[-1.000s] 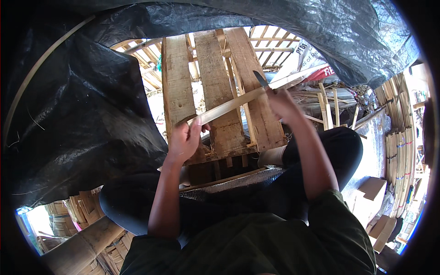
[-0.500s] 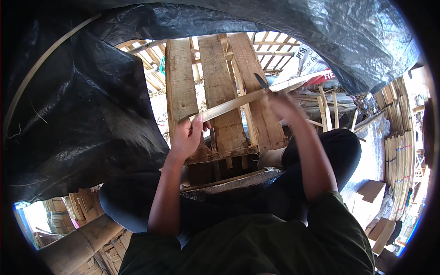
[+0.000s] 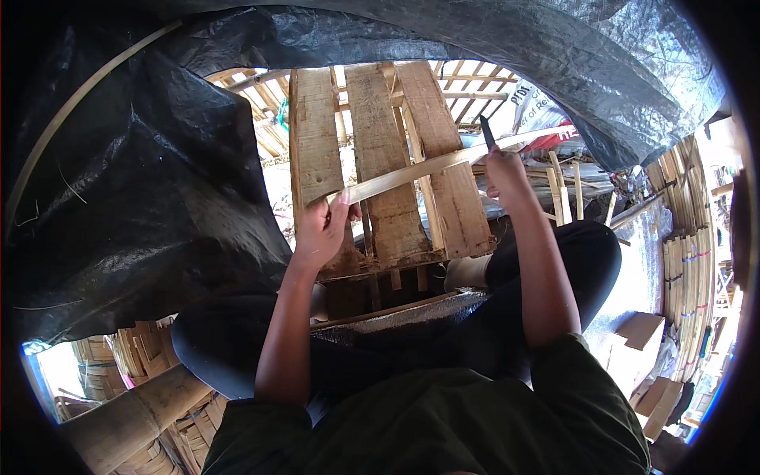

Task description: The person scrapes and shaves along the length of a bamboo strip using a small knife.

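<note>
The left hand (image 3: 321, 229) is closed around the near left end of a long pale bamboo strip (image 3: 419, 169), which slants up and to the right across a wooden pallet (image 3: 380, 170) of three upright planks. The right hand (image 3: 505, 176) grips a dark-bladed knife (image 3: 487, 133) whose blade rests against the strip's far right part. Black plastic sheeting (image 3: 158, 182) covers the left and the top of the scene. Behind the right hand, far right, lies a white sack with dark lettering and a red patch (image 3: 546, 119). Cardboard boxes (image 3: 637, 348) sit near right on the ground, beside bundles of bamboo slats (image 3: 693, 237) marked with coloured bands.
</note>
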Tool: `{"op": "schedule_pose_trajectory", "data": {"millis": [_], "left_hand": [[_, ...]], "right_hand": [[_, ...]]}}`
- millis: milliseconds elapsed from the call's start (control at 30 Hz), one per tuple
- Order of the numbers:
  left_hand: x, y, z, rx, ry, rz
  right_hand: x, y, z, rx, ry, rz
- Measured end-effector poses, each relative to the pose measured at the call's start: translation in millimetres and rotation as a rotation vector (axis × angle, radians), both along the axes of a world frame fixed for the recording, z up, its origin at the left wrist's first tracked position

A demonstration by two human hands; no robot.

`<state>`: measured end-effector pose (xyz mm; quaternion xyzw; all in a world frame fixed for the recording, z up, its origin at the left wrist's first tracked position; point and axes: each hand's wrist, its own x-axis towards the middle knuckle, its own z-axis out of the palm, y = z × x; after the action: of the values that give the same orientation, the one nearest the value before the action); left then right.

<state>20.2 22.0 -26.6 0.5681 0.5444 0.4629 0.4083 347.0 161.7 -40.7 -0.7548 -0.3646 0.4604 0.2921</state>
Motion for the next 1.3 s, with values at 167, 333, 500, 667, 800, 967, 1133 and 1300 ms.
{"op": "schedule_pose_trajectory", "data": {"millis": [167,333,500,667,800,967,1133,1300], "left_hand": [[-14.6,-6.0,-10.8,-0.036,-0.077,0.062],[1.0,0.5,0.2,-0.009,0.081,-0.048],[-4.5,-0.6,-4.9,-0.012,-0.047,-0.035],[-2.0,-3.7,0.4,-0.043,0.132,-0.060],[-2.4,-3.3,2.5,-0.028,-0.090,0.006],[-4.6,-3.3,-2.9,-0.044,0.004,-0.056],[-2.2,-0.4,-4.1,0.003,0.056,-0.051],[-1.0,-4.4,0.2,-0.023,-0.077,-0.010]], "right_hand": [[-45.5,-35.0,42.8,-0.228,0.185,0.281],[-12.1,-16.8,5.3,0.008,-0.068,0.174],[0.4,-9.8,20.2,-0.103,0.221,0.196],[-67.7,-46.2,10.4,0.042,-0.216,0.259],[-5.3,-8.5,26.8,-0.109,0.273,0.147],[-73.0,-49.6,33.3,0.021,-0.185,0.246],[4.1,-8.8,16.1,-0.106,0.286,0.165],[-37.1,-27.4,21.2,-0.102,0.082,0.251]]}}
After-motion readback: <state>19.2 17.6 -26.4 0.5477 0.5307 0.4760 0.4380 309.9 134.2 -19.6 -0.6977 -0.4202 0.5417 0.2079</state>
